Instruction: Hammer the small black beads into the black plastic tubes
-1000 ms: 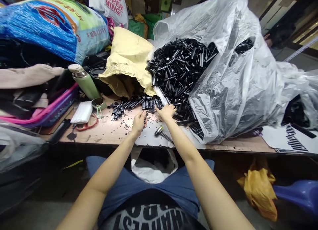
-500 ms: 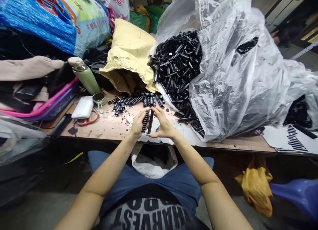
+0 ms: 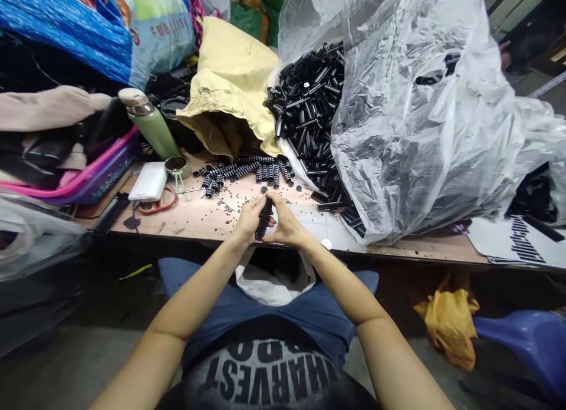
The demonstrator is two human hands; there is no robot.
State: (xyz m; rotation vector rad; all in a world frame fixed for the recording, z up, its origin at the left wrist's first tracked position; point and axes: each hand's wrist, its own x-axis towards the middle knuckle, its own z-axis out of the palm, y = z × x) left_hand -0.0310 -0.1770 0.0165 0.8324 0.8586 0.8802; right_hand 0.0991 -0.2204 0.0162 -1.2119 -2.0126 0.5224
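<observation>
My left hand [image 3: 248, 218] and my right hand [image 3: 283, 222] meet over the front edge of the wooden table [image 3: 194, 221]. Together they grip one black tube [image 3: 264, 216], fingers curled round it. Just beyond lie several black-and-white beaded pieces [image 3: 247, 171] in a row, with small black beads [image 3: 221, 200] scattered about. To the right, a heap of black tubes [image 3: 309, 109] spills out of a large clear plastic bag [image 3: 420, 121].
A green flask [image 3: 150, 127], a small cup [image 3: 175, 165], a white box [image 3: 148, 181] and red scissors [image 3: 154, 206] sit at the left. Behind are a yellow sack [image 3: 230, 85] and blue woven bag [image 3: 66, 26]. A white bag [image 3: 269, 280] hangs under the table edge.
My right hand left the tube heap, came back with a black tube and joined the left hand. Both hands now close on it nearer the table's edge.
</observation>
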